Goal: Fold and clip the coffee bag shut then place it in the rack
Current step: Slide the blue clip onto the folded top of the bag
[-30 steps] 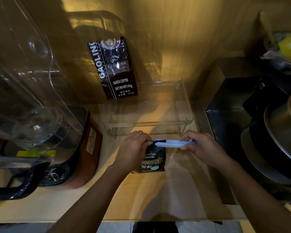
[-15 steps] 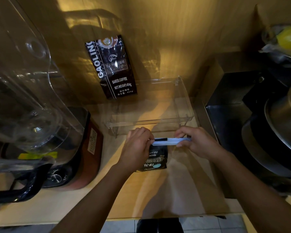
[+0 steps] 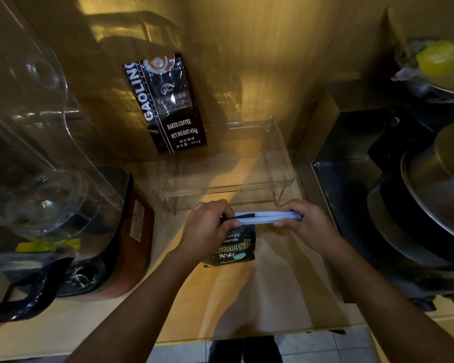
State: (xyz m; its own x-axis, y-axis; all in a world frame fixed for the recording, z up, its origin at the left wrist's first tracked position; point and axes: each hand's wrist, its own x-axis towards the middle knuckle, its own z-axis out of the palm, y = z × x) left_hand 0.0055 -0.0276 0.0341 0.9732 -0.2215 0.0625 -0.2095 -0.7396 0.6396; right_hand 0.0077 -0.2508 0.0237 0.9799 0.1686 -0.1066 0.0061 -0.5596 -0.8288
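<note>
I am standing at a tan surface [image 3: 286, 297] that is filling most of the view, lit in warm yellow. At the far left a big blender [image 3: 63, 205] with a clear jug and a black handle is sitting on a reddish base, and at the right a dark stove area is carrying stacked metal pans [image 3: 430, 205]. Against the far wall a large dark coffee bag [image 3: 168, 106] printed "GAOLING" and "BAKED.COFFEE" is leaning upright, just to the left of the clear rack [image 3: 247, 169], which is standing on thin legs just beyond my hands. Nearer to me, in the middle, I am holding the small black coffee bag [image 3: 236, 247] upright above the surface, its printed front facing me and its top edge sitting inside the long pale blue clip [image 3: 262, 217]. My left hand [image 3: 207, 229] is clenching around the bag's top left corner and the clip's left end, covering that part of the bag. My right hand [image 3: 307, 224] is pinching the clip's right end between thumb and fingers. The clip's two arms are lying close together, running left to right between my hands.
</note>
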